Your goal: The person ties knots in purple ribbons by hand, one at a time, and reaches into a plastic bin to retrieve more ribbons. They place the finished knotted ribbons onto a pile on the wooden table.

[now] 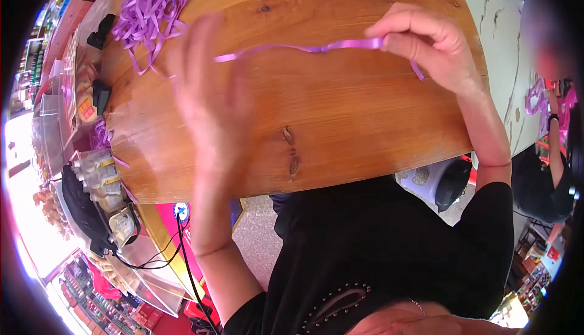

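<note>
A narrow purple ribbon stretches above the wooden table, running from beside my left hand to my right hand. My right hand pinches it between thumb and fingertips, and a short tail hangs below that grip. A small knot or fold shows midway along the strip. My left hand is smeared by motion near the other end, so whether it grips the ribbon cannot be made out. At the table's far left lies a loose heap of purple ribbon, with one strand trailing toward my left hand.
The wooden table has a curved edge and meets a white marbled surface on the right. Black clips and more ribbon sit along the left edge. Another person's arm shows at far right. Black cables hang at lower left.
</note>
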Demonstrator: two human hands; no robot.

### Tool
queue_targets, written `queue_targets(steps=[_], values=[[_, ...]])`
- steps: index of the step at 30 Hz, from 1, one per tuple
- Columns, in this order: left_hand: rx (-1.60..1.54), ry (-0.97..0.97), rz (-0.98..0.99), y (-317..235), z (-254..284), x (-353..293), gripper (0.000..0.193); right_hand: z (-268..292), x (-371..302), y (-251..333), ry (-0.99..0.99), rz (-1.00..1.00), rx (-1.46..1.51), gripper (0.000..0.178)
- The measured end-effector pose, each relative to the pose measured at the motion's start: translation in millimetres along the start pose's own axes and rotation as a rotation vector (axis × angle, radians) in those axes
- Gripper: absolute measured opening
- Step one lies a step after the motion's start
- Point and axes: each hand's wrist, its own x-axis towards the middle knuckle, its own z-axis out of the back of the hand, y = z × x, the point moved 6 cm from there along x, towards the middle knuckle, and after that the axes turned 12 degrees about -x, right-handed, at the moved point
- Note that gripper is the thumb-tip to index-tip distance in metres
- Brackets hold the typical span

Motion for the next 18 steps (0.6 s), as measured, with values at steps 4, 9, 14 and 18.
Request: queue_targets(steps=[4, 9, 14, 18], values=[[-1.046, 0.129, 0.337, -32, -71, 1, 0.031, -14, 5, 44, 0.054, 0.266, -0.214, 0.023], [-0.976, 0.116, 0.442, -21, -86, -11, 0.002, 3, -10, 19, -0.096, 0.072, -0.248, 0.023], [-0.299, 0.093, 0.135, -6, -49, -3, 0.013, 17, -30, -2, -0.104, 0.037, -0.396, 0.02], [-0.136, -0.147, -0.033, -22, -51, -4, 0.029, -12, -11, 15, -0.022, 0.094, -0.449, 0.018]])
